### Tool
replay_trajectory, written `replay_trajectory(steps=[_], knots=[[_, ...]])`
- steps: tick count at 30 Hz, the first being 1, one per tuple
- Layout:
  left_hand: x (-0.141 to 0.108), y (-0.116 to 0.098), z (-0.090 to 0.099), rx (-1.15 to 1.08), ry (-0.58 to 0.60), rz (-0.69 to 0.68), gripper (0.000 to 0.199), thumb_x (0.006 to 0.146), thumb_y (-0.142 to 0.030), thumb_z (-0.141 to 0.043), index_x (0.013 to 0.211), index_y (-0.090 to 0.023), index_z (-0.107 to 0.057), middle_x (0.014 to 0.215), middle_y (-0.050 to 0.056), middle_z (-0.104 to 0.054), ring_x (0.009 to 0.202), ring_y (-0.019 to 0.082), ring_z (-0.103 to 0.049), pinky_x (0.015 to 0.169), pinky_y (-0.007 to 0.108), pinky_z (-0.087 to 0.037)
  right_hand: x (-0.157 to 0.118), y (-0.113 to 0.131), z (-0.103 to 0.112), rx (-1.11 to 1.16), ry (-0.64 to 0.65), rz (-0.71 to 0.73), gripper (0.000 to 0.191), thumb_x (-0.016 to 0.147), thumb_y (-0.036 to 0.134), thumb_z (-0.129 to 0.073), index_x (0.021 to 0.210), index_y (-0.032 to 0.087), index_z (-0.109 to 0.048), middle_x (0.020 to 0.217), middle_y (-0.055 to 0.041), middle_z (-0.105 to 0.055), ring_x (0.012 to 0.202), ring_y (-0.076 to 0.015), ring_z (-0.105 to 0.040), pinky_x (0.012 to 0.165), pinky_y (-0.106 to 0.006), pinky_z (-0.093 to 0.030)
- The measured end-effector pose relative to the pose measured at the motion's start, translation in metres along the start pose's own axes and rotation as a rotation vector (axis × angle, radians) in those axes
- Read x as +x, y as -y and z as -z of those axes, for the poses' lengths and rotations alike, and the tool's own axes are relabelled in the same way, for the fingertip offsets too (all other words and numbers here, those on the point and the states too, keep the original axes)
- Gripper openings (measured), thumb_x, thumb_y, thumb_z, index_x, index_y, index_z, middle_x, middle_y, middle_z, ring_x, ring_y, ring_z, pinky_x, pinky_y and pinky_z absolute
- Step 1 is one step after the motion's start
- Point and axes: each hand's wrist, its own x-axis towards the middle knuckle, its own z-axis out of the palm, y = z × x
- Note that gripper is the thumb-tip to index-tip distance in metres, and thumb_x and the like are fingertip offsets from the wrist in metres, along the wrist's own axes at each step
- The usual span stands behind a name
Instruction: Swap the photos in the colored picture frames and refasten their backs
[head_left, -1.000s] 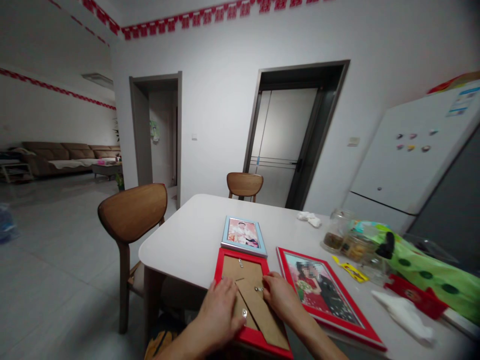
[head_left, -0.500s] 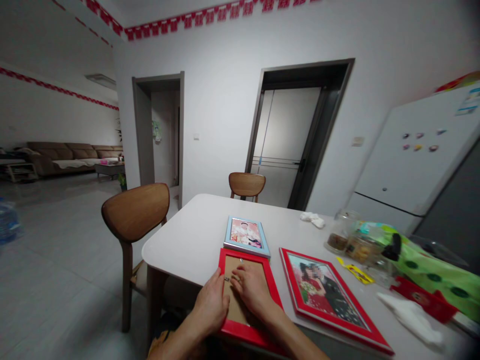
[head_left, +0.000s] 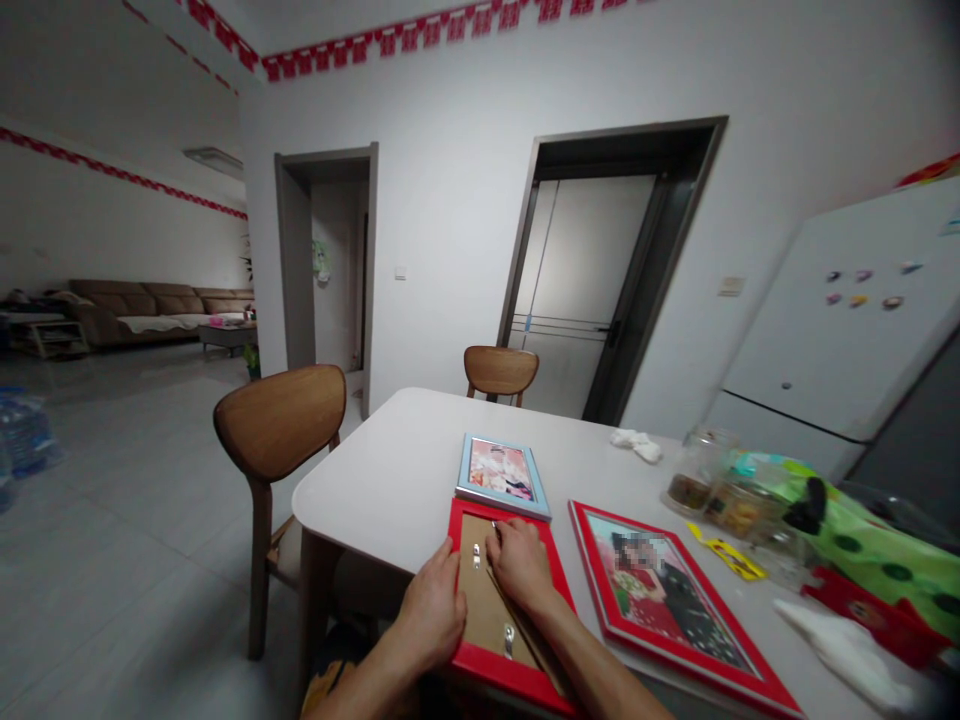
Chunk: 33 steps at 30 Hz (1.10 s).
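Note:
A red picture frame lies face down at the near table edge, its brown backing board upward. Small metal fittings show on the board. My left hand is closed around the frame's left edge. Over the board's upper right part, my right hand has its fingers curled and pinched on a narrow brown flap, which slants down under my forearm with a dark gap along it. The fingertips are partly hidden. Touching the frame's far end is a light-blue framed photo.
Right of my hands lies a red framed photo on the white table. Beyond it are glass jars, a yellow packet, white tissue, a red box and a green bag. Wooden chairs stand at the table.
My right hand has shifted from the middle of the backing toward its upper right. Metal fittings and a slanting flap edge now show. My left hand keeps its hold; the view has turned slightly left.

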Motion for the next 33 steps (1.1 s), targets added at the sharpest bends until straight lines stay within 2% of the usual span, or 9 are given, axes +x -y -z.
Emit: replay_trajectory(steps=[3, 8, 11, 14, 17, 20, 24, 30, 33], knots=[[0.002, -0.002, 0.0, 0.0, 0.0, -0.003, 0.051, 0.071, -0.017, -0.039, 0.122, -0.008, -0.041, 0.132, 0.009, -0.033, 0.119, 0.019, -0.032, 0.101, 0.024, -0.021, 0.003, -0.006, -0.002, -0.016, 0.0, -0.044, 0.035, 0.079, 0.031, -0.034, 0.094, 0.015, -0.06, 0.095, -0.0142, -0.054, 0.09, -0.0249, -0.047, 0.071, -0.034, -0.034], [0.003, -0.007, 0.002, 0.009, -0.005, -0.003, 0.051, 0.07, -0.014, -0.038, 0.12, -0.008, -0.042, 0.131, 0.009, -0.035, 0.118, 0.017, -0.034, 0.1, 0.022, -0.022, 0.004, -0.006, -0.001, 0.01, 0.018, -0.029, 0.034, 0.078, 0.031, -0.034, 0.101, 0.024, -0.058, 0.098, -0.0098, -0.054, 0.092, -0.0253, -0.046, 0.069, -0.035, -0.035], [0.002, -0.008, 0.003, 0.019, -0.005, 0.006, 0.05, 0.071, -0.015, -0.038, 0.12, -0.008, -0.042, 0.131, 0.009, -0.035, 0.118, 0.018, -0.034, 0.099, 0.022, -0.022, -0.001, -0.008, 0.004, 0.033, 0.032, 0.003, 0.036, 0.077, 0.032, -0.035, 0.107, 0.024, -0.055, 0.101, -0.009, -0.054, 0.093, -0.0246, -0.047, 0.072, -0.035, -0.036], [0.001, -0.007, 0.003, 0.013, -0.005, 0.01, 0.049, 0.072, -0.017, -0.039, 0.12, -0.009, -0.042, 0.132, 0.008, -0.035, 0.118, 0.017, -0.035, 0.099, 0.022, -0.022, -0.016, -0.016, 0.016, 0.155, 0.074, 0.099, 0.04, 0.075, 0.031, -0.039, 0.112, 0.021, -0.051, 0.108, -0.0088, -0.053, 0.1, -0.0217, -0.045, 0.082, -0.033, -0.035], [0.0, -0.006, 0.002, -0.003, -0.014, 0.001, 0.048, 0.072, -0.016, -0.039, 0.12, -0.01, -0.042, 0.132, 0.007, -0.035, 0.117, 0.017, -0.035, 0.099, 0.021, -0.022, -0.038, -0.027, 0.031, 0.36, 0.24, 0.236, 0.038, 0.067, 0.026, -0.047, 0.104, 0.021, -0.057, 0.117, -0.0077, -0.047, 0.107, -0.019, -0.042, 0.091, -0.03, -0.03], [0.001, -0.005, 0.0, -0.021, -0.027, -0.003, 0.05, 0.071, -0.015, -0.04, 0.121, -0.012, -0.041, 0.132, 0.006, -0.035, 0.118, 0.016, -0.033, 0.1, 0.022, -0.021, -0.057, -0.031, 0.045, 0.451, 0.396, 0.28, 0.036, 0.059, 0.021, -0.054, 0.094, 0.025, -0.062, 0.124, -0.0052, -0.042, 0.113, -0.0194, -0.038, 0.096, -0.032, -0.026], [0.003, -0.004, -0.004, -0.026, -0.03, 0.021, 0.051, 0.07, -0.013, -0.04, 0.121, -0.014, -0.041, 0.132, 0.004, -0.035, 0.118, 0.017, -0.033, 0.1, 0.022, -0.021, -0.064, -0.027, 0.05, 0.479, 0.414, 0.259, 0.027, 0.062, 0.024, -0.055, 0.086, 0.026, -0.065, 0.125, -0.0041, -0.042, 0.117, -0.0197, -0.035, 0.098, -0.034, -0.023], [0.005, -0.006, -0.005, -0.014, -0.028, 0.057, 0.049, 0.07, -0.012, -0.04, 0.119, -0.015, -0.044, 0.132, 0.005, -0.035, 0.118, 0.017, -0.034, 0.099, 0.022, -0.022, -0.064, -0.026, 0.047, 0.456, 0.346, 0.264, 0.023, 0.063, 0.023, -0.053, 0.081, 0.027, -0.066, 0.123, -0.0032, -0.045, 0.116, -0.0211, -0.035, 0.099, -0.039, -0.019], [0.005, -0.006, -0.006, -0.016, -0.048, 0.029, 0.049, 0.071, -0.012, -0.039, 0.119, -0.015, -0.043, 0.131, 0.004, -0.037, 0.117, 0.016, -0.036, 0.099, 0.021, -0.022, -0.063, -0.03, 0.049, 0.513, 0.426, 0.295, 0.027, 0.063, 0.023, -0.055, 0.087, 0.028, -0.065, 0.127, -0.0032, -0.04, 0.119, -0.0208, -0.032, 0.099, -0.037, -0.021]])
